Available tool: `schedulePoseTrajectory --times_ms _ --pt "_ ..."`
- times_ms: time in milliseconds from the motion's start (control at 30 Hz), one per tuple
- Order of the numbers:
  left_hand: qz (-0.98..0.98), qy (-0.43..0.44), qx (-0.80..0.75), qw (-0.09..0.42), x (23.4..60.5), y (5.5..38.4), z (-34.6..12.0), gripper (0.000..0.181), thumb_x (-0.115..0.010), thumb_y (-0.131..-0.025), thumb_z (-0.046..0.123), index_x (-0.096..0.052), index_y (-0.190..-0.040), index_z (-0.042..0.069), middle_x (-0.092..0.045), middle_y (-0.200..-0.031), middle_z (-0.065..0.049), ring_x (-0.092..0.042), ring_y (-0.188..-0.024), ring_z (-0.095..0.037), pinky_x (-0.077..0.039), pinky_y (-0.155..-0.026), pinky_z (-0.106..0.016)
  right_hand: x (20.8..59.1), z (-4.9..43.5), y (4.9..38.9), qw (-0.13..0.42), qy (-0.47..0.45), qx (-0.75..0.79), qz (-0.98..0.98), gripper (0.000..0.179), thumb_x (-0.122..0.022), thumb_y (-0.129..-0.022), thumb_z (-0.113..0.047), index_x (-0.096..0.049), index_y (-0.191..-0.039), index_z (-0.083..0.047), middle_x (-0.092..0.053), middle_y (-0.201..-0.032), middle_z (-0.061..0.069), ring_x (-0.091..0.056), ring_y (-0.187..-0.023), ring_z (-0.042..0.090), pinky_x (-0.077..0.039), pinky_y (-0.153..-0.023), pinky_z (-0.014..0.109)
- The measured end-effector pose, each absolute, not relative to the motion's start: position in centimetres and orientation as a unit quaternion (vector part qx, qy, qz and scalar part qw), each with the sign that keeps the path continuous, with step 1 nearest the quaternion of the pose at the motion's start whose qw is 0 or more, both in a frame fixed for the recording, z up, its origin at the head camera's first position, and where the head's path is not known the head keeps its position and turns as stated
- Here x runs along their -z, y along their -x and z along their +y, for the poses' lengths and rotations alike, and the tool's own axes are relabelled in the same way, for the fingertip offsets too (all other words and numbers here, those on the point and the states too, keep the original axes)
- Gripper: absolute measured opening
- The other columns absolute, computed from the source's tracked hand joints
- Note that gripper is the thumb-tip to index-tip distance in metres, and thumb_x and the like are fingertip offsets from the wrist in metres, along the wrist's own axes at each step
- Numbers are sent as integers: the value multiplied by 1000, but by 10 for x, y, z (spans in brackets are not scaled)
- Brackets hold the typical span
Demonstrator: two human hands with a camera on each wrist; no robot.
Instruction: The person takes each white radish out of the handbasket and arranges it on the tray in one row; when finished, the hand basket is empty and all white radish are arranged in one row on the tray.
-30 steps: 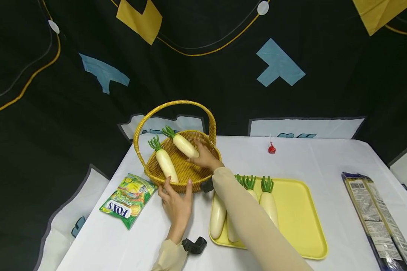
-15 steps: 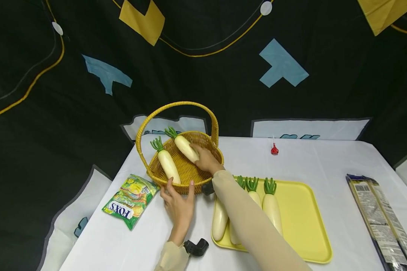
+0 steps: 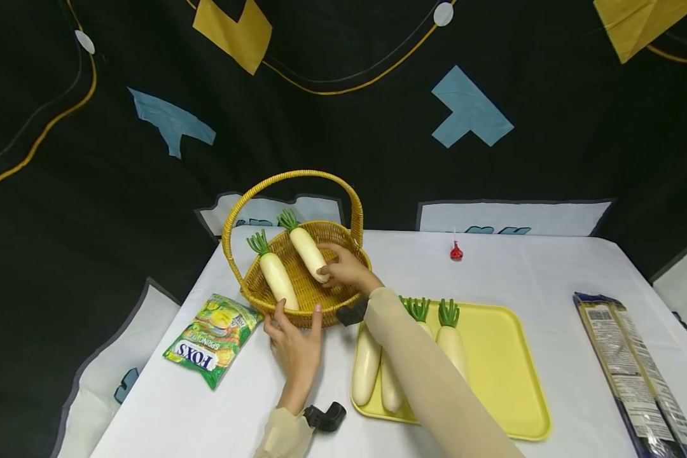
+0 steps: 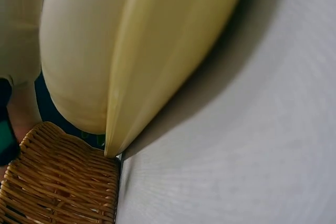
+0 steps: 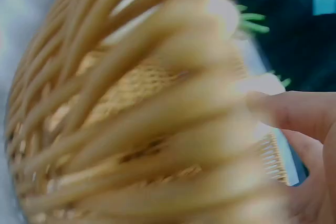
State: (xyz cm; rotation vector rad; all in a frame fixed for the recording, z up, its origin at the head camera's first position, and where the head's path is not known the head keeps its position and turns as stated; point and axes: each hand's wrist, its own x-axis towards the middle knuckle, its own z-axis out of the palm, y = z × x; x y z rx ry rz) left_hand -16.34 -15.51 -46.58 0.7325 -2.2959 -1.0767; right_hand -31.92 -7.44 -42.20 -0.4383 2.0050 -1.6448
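A wicker basket (image 3: pixel 252 292) with a tall handle stands at mid-table, two white radishes with green tops inside. My right hand (image 3: pixel 346 267) reaches over the right rim and holds the lower end of the right-hand radish (image 3: pixel 307 249) between thumb and fingers. The other radish (image 3: pixel 276 277) leans along the left side. My left hand (image 3: pixel 298 346) rests on the near outer wall with spread fingers, fingertips right at the rim. Blurred basket weave (image 5: pixel 157 108) fills most of the right wrist view. The left wrist view shows no fingers of my left hand.
Right of the basket lies a yellow tray (image 3: pixel 504 362) with several radishes (image 3: pixel 366 369), partly under my right sleeve. A green FOX'S bag (image 3: pixel 212 337) lies left of the basket. Farther off are a small red item (image 3: pixel 456 253) and a long dark-edged packet (image 3: pixel 635 375).
The right-hand radish has turned a little, its lower end shifting left and toward me with my right hand's fingers at it. My left hand has stayed at the basket's near side.
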Motion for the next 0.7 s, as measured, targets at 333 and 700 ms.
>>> schedulePoseTrajectory --times_ms 333,700 --pt "-844 -258 398 252 468 164 -156 77 -55 -79 61 -25 -136 18 -12 -140 -31 -33 -118 -52 -27 -96 -57 414 -59 312 315 148 661 665 59 -52 -88 -1 -32 -140 -22 -51 -109 22 -63 -80 22 -51 -82 41" --pt "-846 -255 400 245 467 166 -157 78 -54 -80 60 -23 -137 18 -10 -140 -31 -30 -121 -52 -25 -98 -58 401 -22 290 333 196 699 602 58 -48 -91 0 -31 -140 -25 -55 -101 14 -62 -86 21 -48 -88 46"
